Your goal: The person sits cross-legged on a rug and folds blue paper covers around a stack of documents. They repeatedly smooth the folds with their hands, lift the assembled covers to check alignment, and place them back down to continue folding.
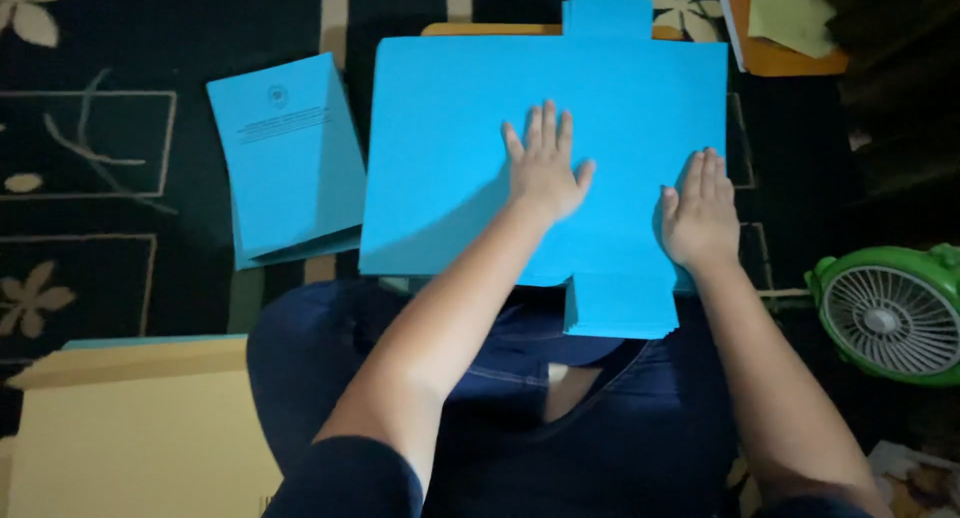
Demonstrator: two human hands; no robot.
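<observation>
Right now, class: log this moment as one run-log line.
left hand: flat on blue paper stack | right hand: flat at its right edge | folded blue folders lie left | green fan right

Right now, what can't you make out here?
Head view:
- Board under the large blue sheet: only a tan edge shows.
- Print on the folded blue stack: too small.
- Left hand and right hand hide the paper beneath them.
- Green fan: cut by the right edge.

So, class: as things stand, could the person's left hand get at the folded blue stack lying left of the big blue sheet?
Probably yes. The left hand lies flat on the big blue sheet, holding nothing, and the folded blue stack lies beside that sheet on the carpet with nothing between.
</observation>
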